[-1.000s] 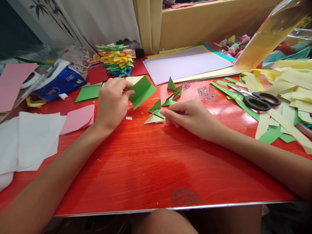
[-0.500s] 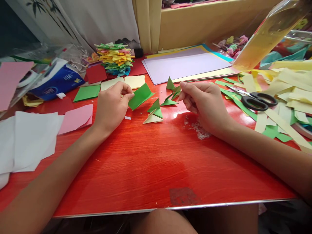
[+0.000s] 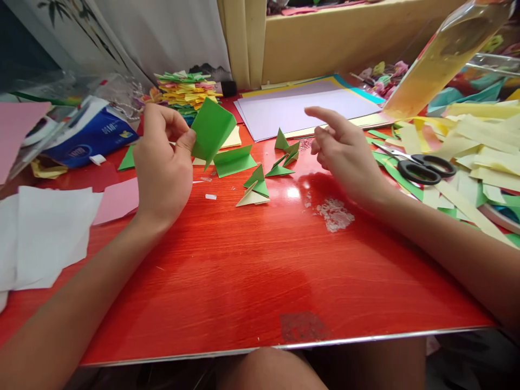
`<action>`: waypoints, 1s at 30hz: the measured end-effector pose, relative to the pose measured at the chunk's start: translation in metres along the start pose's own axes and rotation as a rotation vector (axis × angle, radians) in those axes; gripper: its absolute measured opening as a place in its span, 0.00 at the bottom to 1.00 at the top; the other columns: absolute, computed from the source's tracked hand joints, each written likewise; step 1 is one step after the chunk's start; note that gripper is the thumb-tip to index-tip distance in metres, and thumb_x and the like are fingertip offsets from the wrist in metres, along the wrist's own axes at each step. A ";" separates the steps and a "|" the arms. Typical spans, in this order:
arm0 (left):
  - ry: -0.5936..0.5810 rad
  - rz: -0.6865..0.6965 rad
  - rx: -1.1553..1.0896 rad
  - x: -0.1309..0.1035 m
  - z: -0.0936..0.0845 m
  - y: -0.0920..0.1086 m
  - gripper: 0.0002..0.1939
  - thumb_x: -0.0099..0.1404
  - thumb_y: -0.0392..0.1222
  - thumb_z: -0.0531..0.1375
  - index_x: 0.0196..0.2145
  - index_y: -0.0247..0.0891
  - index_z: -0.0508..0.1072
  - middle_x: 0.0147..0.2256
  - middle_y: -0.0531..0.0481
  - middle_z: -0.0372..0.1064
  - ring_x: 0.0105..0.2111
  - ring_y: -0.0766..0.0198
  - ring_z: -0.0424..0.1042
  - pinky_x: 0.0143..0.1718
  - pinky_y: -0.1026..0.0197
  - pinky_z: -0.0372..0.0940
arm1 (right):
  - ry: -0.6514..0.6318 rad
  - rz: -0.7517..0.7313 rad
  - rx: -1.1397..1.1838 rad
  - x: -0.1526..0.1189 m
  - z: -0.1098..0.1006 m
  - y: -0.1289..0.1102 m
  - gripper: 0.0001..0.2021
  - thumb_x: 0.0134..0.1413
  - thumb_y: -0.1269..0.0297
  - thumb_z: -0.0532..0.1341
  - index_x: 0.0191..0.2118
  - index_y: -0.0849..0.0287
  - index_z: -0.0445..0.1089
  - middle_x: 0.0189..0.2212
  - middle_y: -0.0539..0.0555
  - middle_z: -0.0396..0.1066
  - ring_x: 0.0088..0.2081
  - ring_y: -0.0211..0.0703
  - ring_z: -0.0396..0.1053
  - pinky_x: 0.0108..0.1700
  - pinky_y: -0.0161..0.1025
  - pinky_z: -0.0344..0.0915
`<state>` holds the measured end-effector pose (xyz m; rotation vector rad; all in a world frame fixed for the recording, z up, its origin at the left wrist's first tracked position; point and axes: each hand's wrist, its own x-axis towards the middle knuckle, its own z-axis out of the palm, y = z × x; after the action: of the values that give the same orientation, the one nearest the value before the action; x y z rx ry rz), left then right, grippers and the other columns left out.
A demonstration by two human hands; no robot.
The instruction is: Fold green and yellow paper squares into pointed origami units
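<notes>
My left hand point(image 3: 162, 162) pinches a folded green paper square point(image 3: 211, 130) and holds it up above the red table point(image 3: 244, 271). A second folded green piece point(image 3: 234, 161) lies on the table just below it. My right hand point(image 3: 345, 154) hovers empty above the table, fingers spread, the forefinger pointing left. Between the hands lie several small folded paper triangles point(image 3: 260, 181), green ones and a pale yellow one point(image 3: 252, 197).
Black-handled scissors point(image 3: 422, 165) lie on yellow and green paper strips point(image 3: 479, 157) at the right. Sheets of lilac and yellow paper point(image 3: 300, 108) lie at the back, a pile of colourful folded pieces point(image 3: 184, 95) at back left, white and pink sheets point(image 3: 49, 227) at left, and a blue packet point(image 3: 91, 135).
My left hand lifted one green folded piece off the table, leaving another lying there. My right hand moved from the triangles up and right and spread its fingers.
</notes>
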<state>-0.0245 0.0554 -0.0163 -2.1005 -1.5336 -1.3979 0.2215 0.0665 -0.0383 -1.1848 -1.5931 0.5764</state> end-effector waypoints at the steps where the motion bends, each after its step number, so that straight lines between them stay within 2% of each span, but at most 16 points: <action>1: -0.003 -0.001 -0.010 0.000 0.000 0.000 0.05 0.59 0.31 0.55 0.34 0.36 0.61 0.29 0.55 0.59 0.29 0.70 0.62 0.31 0.64 0.60 | -0.046 -0.032 -0.071 0.001 -0.001 0.004 0.20 0.56 0.73 0.47 0.53 0.52 0.61 0.22 0.48 0.59 0.25 0.35 0.58 0.29 0.35 0.58; 4: -0.025 -0.001 -0.023 -0.001 0.000 0.001 0.06 0.59 0.31 0.54 0.34 0.37 0.61 0.29 0.55 0.59 0.29 0.70 0.63 0.31 0.65 0.60 | -0.185 -0.057 -0.253 0.003 -0.002 0.008 0.24 0.54 0.76 0.45 0.54 0.51 0.60 0.24 0.49 0.62 0.28 0.38 0.61 0.34 0.39 0.59; 7: -0.048 0.002 -0.004 -0.003 0.000 0.005 0.06 0.59 0.30 0.55 0.33 0.38 0.61 0.28 0.57 0.59 0.29 0.71 0.63 0.29 0.66 0.58 | -0.238 -0.020 -0.369 0.003 -0.002 0.006 0.22 0.53 0.76 0.47 0.52 0.51 0.63 0.25 0.50 0.64 0.29 0.40 0.63 0.35 0.40 0.58; 12: -0.047 -0.032 -0.018 -0.004 0.000 0.012 0.07 0.56 0.29 0.56 0.30 0.38 0.61 0.27 0.56 0.61 0.27 0.70 0.63 0.27 0.67 0.56 | -0.115 -0.041 -0.324 0.000 -0.002 0.002 0.17 0.53 0.76 0.46 0.45 0.54 0.62 0.20 0.49 0.59 0.24 0.39 0.58 0.32 0.39 0.56; 16: -0.061 -0.035 -0.033 -0.004 -0.001 0.012 0.08 0.56 0.29 0.56 0.30 0.38 0.61 0.28 0.56 0.62 0.28 0.69 0.63 0.28 0.66 0.57 | -0.102 -0.022 -0.338 -0.002 -0.002 0.002 0.14 0.51 0.77 0.47 0.39 0.55 0.63 0.17 0.47 0.56 0.21 0.37 0.55 0.27 0.38 0.52; 20: -0.067 -0.024 -0.038 -0.006 0.000 0.010 0.08 0.57 0.29 0.56 0.30 0.38 0.61 0.28 0.55 0.62 0.29 0.69 0.64 0.30 0.66 0.58 | -0.014 -0.136 -0.305 -0.006 -0.001 -0.006 0.14 0.54 0.75 0.46 0.41 0.56 0.62 0.18 0.47 0.56 0.20 0.36 0.53 0.26 0.36 0.50; 25: -0.058 -0.030 -0.024 -0.005 0.000 0.009 0.08 0.57 0.29 0.57 0.30 0.39 0.61 0.28 0.56 0.62 0.28 0.70 0.64 0.29 0.66 0.58 | -0.099 -0.236 -0.413 -0.012 0.001 -0.016 0.14 0.50 0.77 0.48 0.31 0.58 0.68 0.15 0.47 0.55 0.18 0.34 0.51 0.24 0.36 0.48; 27: -0.053 -0.038 -0.018 -0.005 0.000 0.009 0.08 0.56 0.29 0.57 0.30 0.38 0.61 0.27 0.56 0.62 0.28 0.70 0.64 0.29 0.66 0.58 | -0.075 -0.236 -0.412 -0.014 0.001 -0.017 0.14 0.50 0.76 0.48 0.32 0.58 0.69 0.15 0.47 0.54 0.18 0.35 0.52 0.25 0.36 0.49; 30: -0.056 -0.040 -0.017 -0.004 0.000 0.010 0.08 0.56 0.29 0.56 0.30 0.38 0.61 0.27 0.56 0.61 0.28 0.69 0.64 0.29 0.66 0.58 | -0.055 -0.249 -0.349 -0.017 0.002 -0.018 0.15 0.53 0.73 0.47 0.40 0.56 0.68 0.16 0.47 0.54 0.19 0.35 0.52 0.26 0.36 0.50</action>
<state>-0.0169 0.0481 -0.0162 -2.1473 -1.5992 -1.3810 0.2124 0.0442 -0.0317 -1.2030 -1.9076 0.1736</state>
